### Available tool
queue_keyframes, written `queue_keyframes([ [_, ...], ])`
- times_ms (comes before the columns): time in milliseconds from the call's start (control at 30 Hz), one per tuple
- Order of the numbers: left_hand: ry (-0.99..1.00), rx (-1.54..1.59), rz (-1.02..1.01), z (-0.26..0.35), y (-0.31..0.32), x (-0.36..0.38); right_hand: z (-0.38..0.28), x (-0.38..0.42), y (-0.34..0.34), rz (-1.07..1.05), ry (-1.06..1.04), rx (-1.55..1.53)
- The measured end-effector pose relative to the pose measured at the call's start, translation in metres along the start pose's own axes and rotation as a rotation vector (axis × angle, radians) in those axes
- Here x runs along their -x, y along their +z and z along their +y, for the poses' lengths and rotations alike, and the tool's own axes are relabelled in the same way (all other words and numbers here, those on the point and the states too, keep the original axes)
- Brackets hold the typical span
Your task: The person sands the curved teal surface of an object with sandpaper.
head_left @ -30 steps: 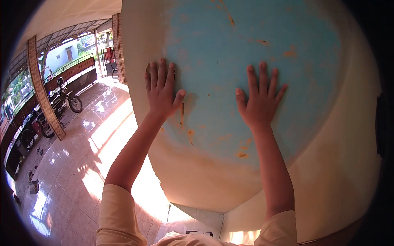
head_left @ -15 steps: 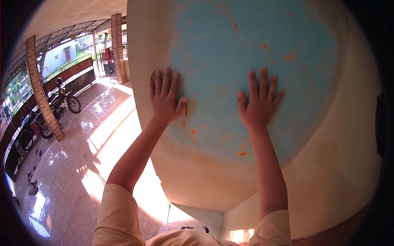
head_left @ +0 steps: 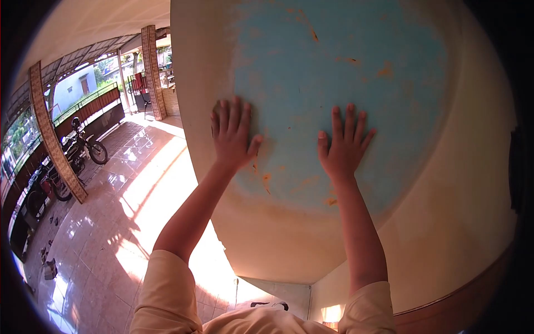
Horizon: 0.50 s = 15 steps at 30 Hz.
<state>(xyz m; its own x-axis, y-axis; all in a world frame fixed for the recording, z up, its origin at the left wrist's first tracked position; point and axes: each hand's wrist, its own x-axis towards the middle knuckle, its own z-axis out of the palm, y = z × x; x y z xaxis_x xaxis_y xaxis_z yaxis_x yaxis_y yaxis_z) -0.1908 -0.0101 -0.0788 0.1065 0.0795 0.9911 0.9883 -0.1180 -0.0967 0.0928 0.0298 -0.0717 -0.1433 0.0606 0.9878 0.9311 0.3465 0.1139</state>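
My left hand [head_left: 231, 136] lies flat against the wall with its fingers spread, at the left border of a large pale-blue patch [head_left: 295, 83]. Orange-brown scuffs mark the patch, and one streak [head_left: 258, 172] runs just below my left thumb. Further right, my right hand [head_left: 343, 147] also rests palm-down on the blue area, fingers apart and pointing up. Neither hand holds anything. Both arms are stretched forward, with light short sleeves [head_left: 167, 286] at the bottom of the view.
The wall ends at a vertical edge on the left. Beyond it is a shiny tiled floor [head_left: 100, 239] with bright sunlight, a tiled post [head_left: 58, 133], a parked motorcycle [head_left: 89, 145] and a railing gate [head_left: 100, 106]. A second wall [head_left: 445, 234] meets this one at the right.
My right hand has slid slightly down the blue patch. My left hand has shifted a little right, and the view has moved slightly. Both palms stay on the wall.
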Motion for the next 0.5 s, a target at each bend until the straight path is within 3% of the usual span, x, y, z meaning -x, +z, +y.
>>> queue_keyframes([
  [67, 0.056, -0.008, -0.072, 0.000, 0.000, 0.012, -0.001, 0.005, 0.001, 0.028, -0.013, -0.001],
  [167, 0.140, -0.003, -0.089, -0.014, -0.009, -0.030, -0.002, 0.008, 0.001, 0.011, -0.008, 0.002],
  [267, 0.121, 0.020, 0.017, -0.031, -0.016, -0.091, -0.002, 0.008, 0.001, 0.011, -0.010, 0.017],
  [367, 0.034, 0.005, 0.061, -0.027, -0.013, -0.104, -0.002, 0.009, 0.002, 0.013, -0.012, 0.021],
  [500, -0.027, 0.031, -0.023, 0.001, -0.005, -0.026, -0.005, 0.020, 0.001, 0.005, 0.017, 0.008],
])
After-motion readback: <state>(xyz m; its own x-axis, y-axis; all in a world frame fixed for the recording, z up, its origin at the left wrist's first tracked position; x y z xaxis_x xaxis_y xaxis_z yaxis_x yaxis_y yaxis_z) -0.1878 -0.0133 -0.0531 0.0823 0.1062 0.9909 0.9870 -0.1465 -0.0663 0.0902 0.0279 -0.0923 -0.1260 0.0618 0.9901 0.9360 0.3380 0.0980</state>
